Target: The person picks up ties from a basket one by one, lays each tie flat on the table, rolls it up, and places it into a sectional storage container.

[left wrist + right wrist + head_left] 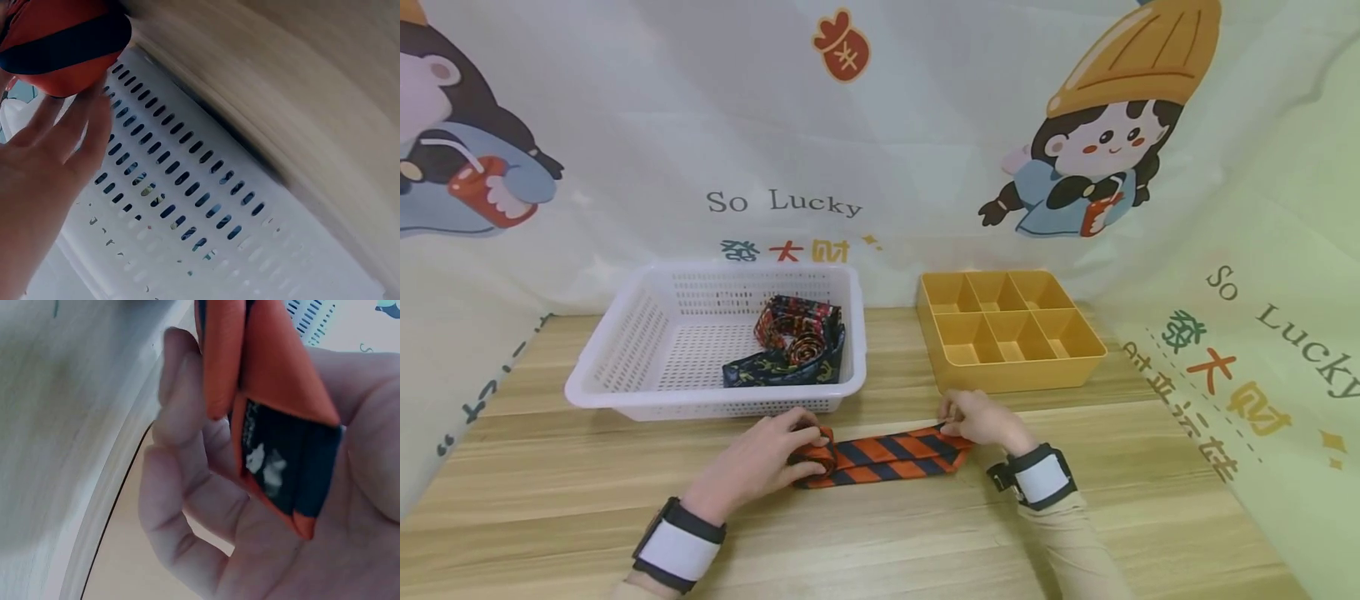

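An orange and navy striped necktie (891,460) stretches between the two hands on the table, in front of the white basket. Its left end is wound into a roll (822,457), which my left hand (751,460) grips with thumb and fingers. In the left wrist view the roll (65,47) sits at the fingertips, beside the basket's slotted wall. At the other end, my right hand (983,419) pinches the tie near its pointed tip. The right wrist view shows that tip (284,456) lying over the palm, its dark underside facing the camera.
A white slotted basket (583,390) stands behind the left hand, with rolled patterned neckties (808,354) in its right side. Beyond the right hand is a yellow box (1022,380) with several compartments. A printed cloth (910,167) hangs behind the wooden table (880,550).
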Motion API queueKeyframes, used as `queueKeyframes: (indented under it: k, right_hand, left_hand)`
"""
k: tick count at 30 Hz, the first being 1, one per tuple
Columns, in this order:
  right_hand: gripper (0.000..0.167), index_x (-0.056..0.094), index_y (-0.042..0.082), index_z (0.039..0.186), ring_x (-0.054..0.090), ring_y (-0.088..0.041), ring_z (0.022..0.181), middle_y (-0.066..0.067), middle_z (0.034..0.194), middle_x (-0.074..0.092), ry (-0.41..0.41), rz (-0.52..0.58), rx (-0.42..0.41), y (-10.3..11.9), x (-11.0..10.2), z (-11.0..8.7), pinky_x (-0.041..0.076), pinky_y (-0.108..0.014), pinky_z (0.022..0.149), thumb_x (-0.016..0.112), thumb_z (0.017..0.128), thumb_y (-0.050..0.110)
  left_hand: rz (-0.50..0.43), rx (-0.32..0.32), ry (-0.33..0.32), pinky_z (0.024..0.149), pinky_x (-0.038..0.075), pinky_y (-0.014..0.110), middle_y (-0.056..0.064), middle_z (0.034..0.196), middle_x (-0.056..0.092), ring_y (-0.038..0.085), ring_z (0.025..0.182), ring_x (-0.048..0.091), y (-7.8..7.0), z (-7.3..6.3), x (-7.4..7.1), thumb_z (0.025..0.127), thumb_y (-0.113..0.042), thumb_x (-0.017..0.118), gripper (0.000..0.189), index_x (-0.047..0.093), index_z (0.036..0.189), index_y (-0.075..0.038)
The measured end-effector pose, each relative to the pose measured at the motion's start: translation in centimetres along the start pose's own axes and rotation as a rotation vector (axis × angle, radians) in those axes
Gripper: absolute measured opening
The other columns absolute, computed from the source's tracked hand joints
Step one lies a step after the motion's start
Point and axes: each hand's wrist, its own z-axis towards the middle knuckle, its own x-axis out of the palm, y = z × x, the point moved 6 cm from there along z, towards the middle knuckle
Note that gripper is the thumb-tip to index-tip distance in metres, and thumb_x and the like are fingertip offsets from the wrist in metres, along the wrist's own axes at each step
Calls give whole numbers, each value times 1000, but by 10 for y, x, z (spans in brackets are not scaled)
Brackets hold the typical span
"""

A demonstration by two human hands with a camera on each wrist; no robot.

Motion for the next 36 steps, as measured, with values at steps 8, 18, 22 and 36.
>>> queueKeyframes:
  k: [8,18,22,36]
  right_hand:
    - [11,59,4,92,50,-12,66,-4,76,60,1,-22,15,2,1,0,39,-21,58,67,86,10]
    - [11,60,5,90,51,-10,67,-2,75,60,9,-57,-18,12,9,4,40,-20,59,69,85,9]
    - [10,59,6,89,51,-10,67,-2,75,60,9,-57,-14,12,9,4,39,-19,58,68,85,9]
    - [12,58,6,87,50,-11,64,-2,72,58,6,-8,-34,13,13,4,40,-21,57,70,84,10]
  left_hand:
    - [-30,34,38,73,52,32,7,113,53,15,86,59,-2,0,2,80,-21,75,39,66,118,-15]
    - [102,45,10,75,45,34,0,105,61,16,89,61,-5,-1,-6,76,-35,77,31,69,103,-23]
    - [67,29,66,76,44,38,7,115,52,21,97,58,-7,-1,-1,78,-30,76,40,66,116,-26]
    - [45,37,59,73,41,31,2,110,57,15,93,60,-5,0,-2,75,-28,78,37,64,108,-20]
